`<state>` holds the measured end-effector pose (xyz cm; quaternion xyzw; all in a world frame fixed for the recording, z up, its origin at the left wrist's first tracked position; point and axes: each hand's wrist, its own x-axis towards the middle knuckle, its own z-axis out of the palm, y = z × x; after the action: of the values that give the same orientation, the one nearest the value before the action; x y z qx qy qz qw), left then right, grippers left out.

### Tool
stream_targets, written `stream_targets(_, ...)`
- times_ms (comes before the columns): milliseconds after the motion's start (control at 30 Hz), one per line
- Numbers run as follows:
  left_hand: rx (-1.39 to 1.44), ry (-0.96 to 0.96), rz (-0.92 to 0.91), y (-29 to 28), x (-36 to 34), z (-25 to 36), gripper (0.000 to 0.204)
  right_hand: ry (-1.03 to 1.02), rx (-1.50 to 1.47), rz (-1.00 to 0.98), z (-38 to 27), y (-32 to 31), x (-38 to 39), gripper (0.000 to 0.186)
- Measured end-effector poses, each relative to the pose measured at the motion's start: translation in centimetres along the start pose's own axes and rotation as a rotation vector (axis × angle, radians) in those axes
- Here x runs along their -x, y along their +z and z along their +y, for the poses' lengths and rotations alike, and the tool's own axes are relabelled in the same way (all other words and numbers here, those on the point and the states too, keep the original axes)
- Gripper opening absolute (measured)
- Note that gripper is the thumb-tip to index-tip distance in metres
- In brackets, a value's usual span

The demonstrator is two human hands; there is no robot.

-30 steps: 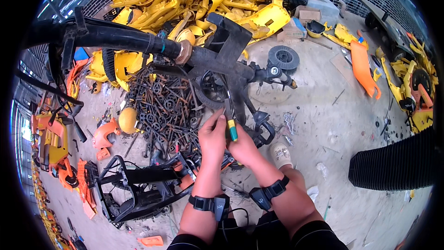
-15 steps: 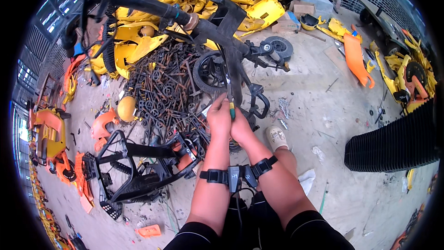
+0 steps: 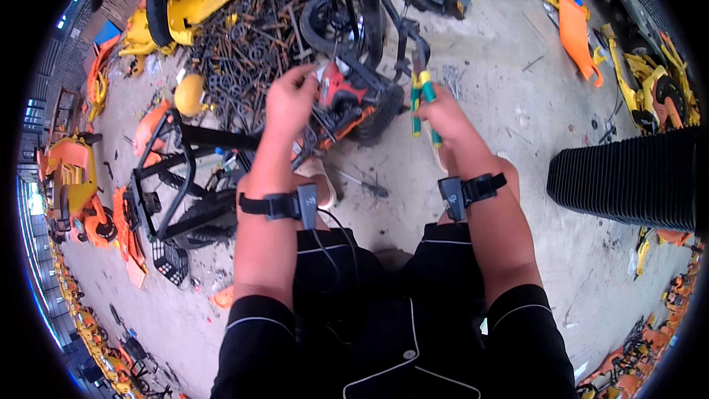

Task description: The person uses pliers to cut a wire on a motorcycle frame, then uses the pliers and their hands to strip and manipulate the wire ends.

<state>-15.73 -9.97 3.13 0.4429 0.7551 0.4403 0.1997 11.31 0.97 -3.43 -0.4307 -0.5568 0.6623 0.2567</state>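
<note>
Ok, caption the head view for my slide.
Right hand holds green-and-yellow-handled pliers; left hand is beside a red item, near heaped dark metal parts.

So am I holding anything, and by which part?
Your right hand holds green-and-yellow pliers by the handles; whether your left hand holds anything can't be told.

Pliers [image 3: 425, 87] sit in my right hand [image 3: 442, 112]. The scooter frame [image 3: 374, 22] stands ahead, between it and my left hand [image 3: 289, 106]. Beyond my left hand lies a heap of metal parts [image 3: 244, 44]; beyond the pliers, a wheel [image 3: 452, 4]; far to my right, a stack [image 3: 624, 181].
</note>
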Motion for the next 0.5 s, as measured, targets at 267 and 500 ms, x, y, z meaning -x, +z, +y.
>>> stream_targets(267, -0.188, 0.04, -0.184, 0.5, -0.4, -0.9, 0.026, 0.103, -0.038, -0.078, -1.7, 0.5, 0.8, 0.05)
stream_targets(500, -0.231, 0.08, -0.153, 2.5, -3.8, 0.7, 0.028, 0.118, 0.043, -0.184, -4.5, 4.2, -2.9, 0.051)
